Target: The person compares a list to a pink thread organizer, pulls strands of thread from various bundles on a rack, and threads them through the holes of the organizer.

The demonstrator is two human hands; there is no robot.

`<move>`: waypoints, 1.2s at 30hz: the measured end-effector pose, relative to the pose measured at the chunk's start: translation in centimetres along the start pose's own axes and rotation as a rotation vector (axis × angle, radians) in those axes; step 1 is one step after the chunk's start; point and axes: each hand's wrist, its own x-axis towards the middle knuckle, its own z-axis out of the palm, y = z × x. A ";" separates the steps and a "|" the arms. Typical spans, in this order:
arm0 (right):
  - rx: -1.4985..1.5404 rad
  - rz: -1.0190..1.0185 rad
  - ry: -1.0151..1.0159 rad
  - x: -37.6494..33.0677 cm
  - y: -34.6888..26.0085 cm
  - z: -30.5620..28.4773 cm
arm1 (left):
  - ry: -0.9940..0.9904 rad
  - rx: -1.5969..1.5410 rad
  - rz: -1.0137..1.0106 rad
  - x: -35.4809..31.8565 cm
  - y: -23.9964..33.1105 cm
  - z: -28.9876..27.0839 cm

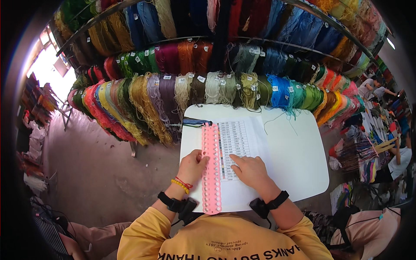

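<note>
A long pink thread holder (212, 173) with rows of round holes along both edges lies lengthwise on a white board (294, 160). My left hand (193, 166) grips its left edge, thumb on top and the other fingers partly hidden. At its far end, a small bundle of blue and dark thread (196, 122) trails off to the left. Beside the holder is a printed paper chart (253, 130) with a table and a strip of colour swatches. My right hand (250, 170) rests on the chart, index finger stretched out to a row, the other fingers loosely bent, holding nothing.
Racks of many-coloured thread skeins (169, 91) with small white tags rise in tiers beyond the board. A loose dark thread (279, 123) lies on the board's far part. Other people (398, 160) are at the right among more skeins; another person (78, 234) is at lower left.
</note>
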 end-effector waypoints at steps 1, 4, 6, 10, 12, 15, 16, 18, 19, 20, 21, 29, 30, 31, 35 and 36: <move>0.005 0.019 -0.032 0.0 -0.2 -0.1 | -0.001 0.001 -0.002 0.0 0.0 -0.1; 0.006 0.054 -0.063 0.0 -0.5 -0.5 | -0.030 0.021 -0.003 0.2 0.3 -0.4; 0.005 0.074 -0.066 0.1 -0.7 -0.4 | -0.074 -0.036 -0.030 0.7 0.0 -0.6; 0.010 0.123 -0.055 0.4 -1.1 -0.1 | -0.173 -0.045 -0.031 2.4 -0.7 -1.9; 0.011 0.169 -0.051 0.6 -1.4 0.1 | -0.220 -0.135 -0.067 3.6 -0.4 -2.9; -0.011 0.254 -0.024 0.9 -2.3 0.3 | -0.397 -0.190 0.028 6.6 -1.6 -4.7; -0.027 0.294 -0.024 0.9 -2.7 0.3 | -0.426 -0.111 0.091 7.4 -1.4 -5.2; -0.048 0.355 -0.015 1.3 -3.6 0.7 | -0.501 -0.168 0.095 8.7 -1.9 -5.8; -0.045 0.372 0.023 1.5 -3.9 1.1 | -0.552 -0.226 0.082 9.4 -2.1 -6.1; -0.052 0.402 0.064 1.4 -4.2 1.1 | -0.600 -0.162 0.108 9.8 -1.5 -6.1; -0.064 0.424 0.074 1.6 -4.6 1.2 | -0.621 -0.166 0.125 10.2 -1.3 -6.3; -0.093 0.626 0.140 1.7 -6.8 1.6 | -0.916 -0.118 0.266 12.6 -0.7 -4.6; -0.097 0.641 0.145 1.8 -7.0 1.6 | -0.940 -0.162 0.288 12.9 -0.6 -4.1; -0.093 0.654 0.129 2.0 -7.3 1.7 | -0.954 -0.161 0.294 13.2 -0.4 -3.6; -0.066 0.715 0.119 2.0 -7.2 1.7 | -0.867 -0.055 0.386 14.9 0.5 -1.2; -0.062 0.717 0.127 1.8 -7.1 1.6 | -0.847 -0.011 0.352 15.3 0.3 -0.7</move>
